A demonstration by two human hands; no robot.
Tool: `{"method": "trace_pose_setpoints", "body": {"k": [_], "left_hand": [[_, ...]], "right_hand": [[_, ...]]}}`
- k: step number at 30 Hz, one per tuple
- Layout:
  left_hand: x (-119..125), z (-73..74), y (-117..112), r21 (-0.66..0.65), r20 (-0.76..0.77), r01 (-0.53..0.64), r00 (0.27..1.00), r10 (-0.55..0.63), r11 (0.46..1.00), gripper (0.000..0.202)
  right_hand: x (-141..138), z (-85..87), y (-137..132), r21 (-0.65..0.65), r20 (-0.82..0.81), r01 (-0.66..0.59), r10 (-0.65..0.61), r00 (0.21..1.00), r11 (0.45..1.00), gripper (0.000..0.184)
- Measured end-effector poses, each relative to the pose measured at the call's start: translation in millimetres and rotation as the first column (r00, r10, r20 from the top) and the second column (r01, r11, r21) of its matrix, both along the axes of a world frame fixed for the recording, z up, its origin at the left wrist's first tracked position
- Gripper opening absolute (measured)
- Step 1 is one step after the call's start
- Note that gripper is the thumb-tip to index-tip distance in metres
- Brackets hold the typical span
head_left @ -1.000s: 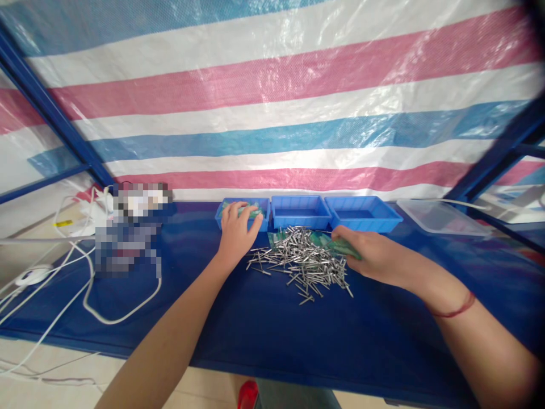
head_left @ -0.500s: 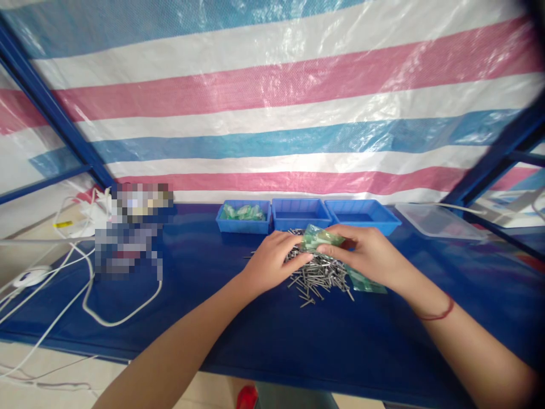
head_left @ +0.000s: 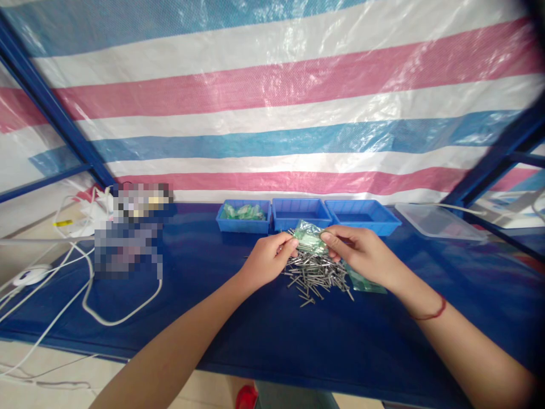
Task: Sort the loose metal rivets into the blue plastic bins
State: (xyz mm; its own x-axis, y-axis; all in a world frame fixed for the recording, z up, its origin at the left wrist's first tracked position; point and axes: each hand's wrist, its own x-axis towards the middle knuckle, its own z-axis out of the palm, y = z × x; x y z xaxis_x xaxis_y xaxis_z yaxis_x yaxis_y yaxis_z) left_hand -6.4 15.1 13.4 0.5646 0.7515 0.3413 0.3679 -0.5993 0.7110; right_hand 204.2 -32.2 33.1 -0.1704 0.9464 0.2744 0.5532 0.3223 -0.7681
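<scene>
At the table (head_left: pixel 315 341), we are holding a bag (head_left: pixel 310 237) between our left hand (head_left: pixel 269 258) and right hand (head_left: pixel 364 253), over a heap of fasteners (head_left: pixel 317 277). A second bag (head_left: pixel 367 285) is lying at the heap's right edge. Behind, three bins (head_left: pixel 301 223) are standing in a row, more bags (head_left: pixel 242 212) sitting in the leftmost bin (head_left: pixel 243 228). Rightward, a flat tray (head_left: pixel 438 221) is lying; cables (head_left: pixel 106 324) are trailing far left; a sheet (head_left: pixel 276 102) is hanging behind everything.

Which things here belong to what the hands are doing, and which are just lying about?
Part of the work, it seems:
small translucent green plastic bag, between left hand and right hand
heap of thin silver metal pins
three blue rectangular plastic bins

Apparently just lying about:
white cables
flat translucent plastic piece
</scene>
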Motion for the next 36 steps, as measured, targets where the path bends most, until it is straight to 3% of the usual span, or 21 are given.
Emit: {"method": "trace_pose_setpoints", "body": {"k": [3, 8, 14, 19, 22, 26, 28, 31, 33, 36], "left_hand": [[0, -0.3, 0, -0.026, 0.046, -0.032, 0.998, 0.033, 0.999, 0.029], [1, -1.4, 3, -0.168, 0.264, 0.011, 0.964, 0.034, 0.986, 0.022], [3, -1.8, 6, -0.271, 0.361, 0.029, 0.930, 0.074, 0.962, 0.033], [4, -4.5, 7, -0.297, 0.385, 0.050, 0.920, 0.072, 0.954, 0.026], [4, -6.3, 7, -0.332, 0.385, 0.058, 0.919, 0.079, 0.942, 0.035], [3, -7.2, 10, -0.315, 0.346, 0.049, 0.936, 0.067, 0.948, 0.030], [-1, -6.2, 16, -0.245, 0.331, -0.014, 0.939, 0.097, 0.969, 0.026], [-12, -2.8, 31, -0.090, 0.304, -0.255, 0.913, 0.270, 0.963, 0.024], [-25, -0.1, 45, -0.002, 0.319, -0.442, 0.850, 0.419, 0.897, 0.026], [-47, 1.9, 67, 0.131, 0.322, -0.644, 0.747, 0.582, 0.754, 0.029]], "right_hand": [[-3, 0.3, 0, 0.008, -0.038, 0.028, -0.028, 0.999, 1.000, 0.041], [-5, -5.9, 3, -0.138, -0.356, 0.031, -0.079, 0.931, 0.990, 0.039], [-6, -6.6, 5, -0.199, -0.518, 0.017, -0.119, 0.847, 0.980, 0.034], [-10, -7.0, 4, -0.133, -0.527, 0.025, -0.092, 0.845, 0.991, 0.031], [-14, -9.9, 5, -0.067, -0.504, 0.052, -0.078, 0.860, 0.996, 0.031], [-16, -10.5, 3, -0.018, -0.490, 0.036, -0.040, 0.871, 0.999, 0.040], [-15, -9.3, 3, -0.009, -0.481, 0.058, -0.055, 0.875, 0.998, 0.045], [-13, -8.1, 4, -0.009, -0.472, 0.108, -0.099, 0.876, 0.994, 0.047], [-12, -7.8, 5, -0.014, -0.458, 0.126, -0.118, 0.881, 0.992, 0.046], [-8, -5.4, 5, -0.003, -0.373, 0.148, -0.138, 0.918, 0.989, 0.044]]}}
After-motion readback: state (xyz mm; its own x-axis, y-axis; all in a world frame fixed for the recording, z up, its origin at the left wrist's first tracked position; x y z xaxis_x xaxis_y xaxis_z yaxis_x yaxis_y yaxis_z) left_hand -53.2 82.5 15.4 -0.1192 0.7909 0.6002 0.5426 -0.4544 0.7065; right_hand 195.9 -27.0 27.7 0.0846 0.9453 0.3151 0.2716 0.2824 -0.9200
